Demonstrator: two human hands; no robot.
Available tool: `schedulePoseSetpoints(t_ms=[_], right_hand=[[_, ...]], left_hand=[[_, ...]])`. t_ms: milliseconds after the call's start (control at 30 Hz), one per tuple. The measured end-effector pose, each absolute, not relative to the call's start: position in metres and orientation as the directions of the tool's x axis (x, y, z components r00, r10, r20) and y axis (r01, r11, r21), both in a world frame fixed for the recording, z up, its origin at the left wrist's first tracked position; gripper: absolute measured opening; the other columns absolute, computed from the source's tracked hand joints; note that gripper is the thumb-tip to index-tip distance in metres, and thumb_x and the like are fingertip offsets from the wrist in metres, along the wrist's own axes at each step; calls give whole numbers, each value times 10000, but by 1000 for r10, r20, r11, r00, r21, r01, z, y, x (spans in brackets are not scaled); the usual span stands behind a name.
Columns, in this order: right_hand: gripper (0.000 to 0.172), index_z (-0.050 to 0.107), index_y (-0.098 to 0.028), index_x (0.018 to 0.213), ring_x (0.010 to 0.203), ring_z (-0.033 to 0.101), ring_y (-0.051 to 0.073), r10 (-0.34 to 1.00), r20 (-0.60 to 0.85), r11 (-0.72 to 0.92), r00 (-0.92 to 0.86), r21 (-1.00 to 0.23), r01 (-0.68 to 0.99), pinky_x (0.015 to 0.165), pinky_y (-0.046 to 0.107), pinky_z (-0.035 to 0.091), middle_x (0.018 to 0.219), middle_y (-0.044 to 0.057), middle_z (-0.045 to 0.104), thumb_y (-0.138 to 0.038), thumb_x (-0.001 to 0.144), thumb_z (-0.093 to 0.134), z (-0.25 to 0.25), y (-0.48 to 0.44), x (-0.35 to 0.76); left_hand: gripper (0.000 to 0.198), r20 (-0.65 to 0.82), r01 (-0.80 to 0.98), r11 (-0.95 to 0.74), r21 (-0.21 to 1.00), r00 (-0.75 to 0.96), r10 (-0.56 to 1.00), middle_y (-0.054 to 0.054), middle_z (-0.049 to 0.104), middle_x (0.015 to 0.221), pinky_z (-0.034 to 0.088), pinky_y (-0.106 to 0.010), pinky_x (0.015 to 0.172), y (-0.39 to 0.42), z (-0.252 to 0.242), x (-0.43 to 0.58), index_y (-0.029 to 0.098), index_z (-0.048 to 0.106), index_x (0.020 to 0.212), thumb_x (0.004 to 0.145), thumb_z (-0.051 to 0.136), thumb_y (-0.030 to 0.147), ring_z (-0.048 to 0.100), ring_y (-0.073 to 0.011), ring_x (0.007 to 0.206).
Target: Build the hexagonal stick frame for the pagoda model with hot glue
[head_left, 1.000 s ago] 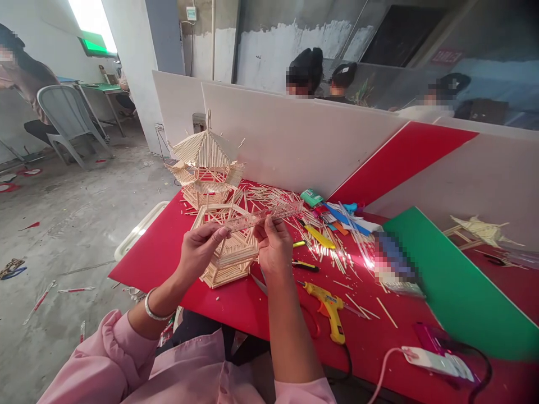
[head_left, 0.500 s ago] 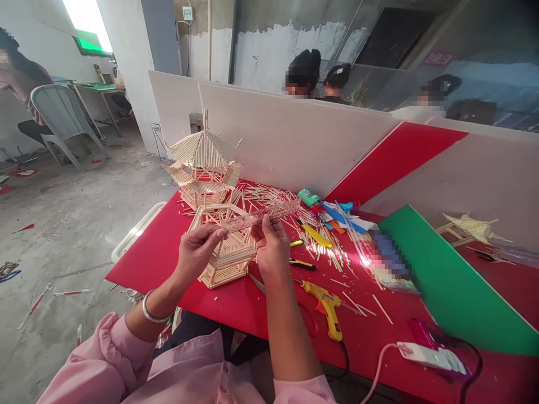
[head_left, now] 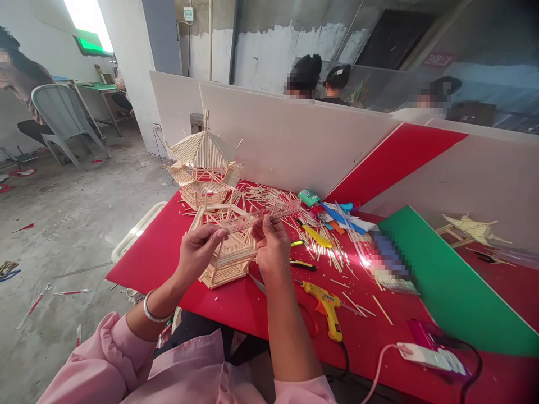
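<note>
A clear ruler [head_left: 283, 210] is held up at a slant between my two hands. My left hand [head_left: 199, 247] pinches its near left end between thumb and fingers. Farther along, my right hand [head_left: 272, 241] grips it around the middle. Whether a thin stick lies along the ruler is too small to tell. Just below and behind the hands stands an open, many-sided frame of wooden sticks [head_left: 229, 262], partly hidden by them. Beyond it rises a pagoda model [head_left: 205, 150] with tiered stick roofs.
Loose sticks [head_left: 269, 196] are strewn over the red tabletop [head_left: 151, 252]. Right of my forearm lie a yellow glue gun [head_left: 326, 303], scissors [head_left: 257, 283], and yellow cutters [head_left: 316, 235]. A power strip [head_left: 432, 358] sits near the front right. Green board [head_left: 467, 286] and white panels [head_left: 269, 134] border the table.
</note>
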State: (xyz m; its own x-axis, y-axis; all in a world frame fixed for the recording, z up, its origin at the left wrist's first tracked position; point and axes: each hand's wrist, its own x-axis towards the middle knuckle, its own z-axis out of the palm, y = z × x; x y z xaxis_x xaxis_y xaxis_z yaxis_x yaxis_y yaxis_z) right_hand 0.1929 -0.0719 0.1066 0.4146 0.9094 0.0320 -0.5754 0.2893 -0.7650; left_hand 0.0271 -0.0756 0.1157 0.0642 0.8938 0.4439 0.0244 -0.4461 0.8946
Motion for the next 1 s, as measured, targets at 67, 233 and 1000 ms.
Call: schedulePoseSetpoints(t_ms=[67,233,1000], right_hand=[[290,634,-217,790,661,661,85,909,35,291,414,-765,-575,644,215,525,731,-45,714,-351,662,857,107,-72,193],[305,645,-218,792,670,662,85,909,40,293,414,-768,-570,640,210,529,735,-46,711,-373,650,866,107,-72,192],[322,635,-223,810,687,672,100,904,53,307,423,-771,-558,665,236,542,751,-39,716,-392,653,860,104,-71,192]], left_hand=[[292,444,21,-446,895,63,894,-29,684,683,463,-256,629,-76,116,27,174,738,724,867,676,422,583,-140,650],[284,435,8,-436,900,65,898,-34,687,683,466,-259,619,-76,116,26,176,744,740,864,680,423,583,-145,653],[374,414,0,-415,910,71,907,-63,710,713,501,-278,644,-78,117,26,170,744,731,866,655,506,624,-173,696]])
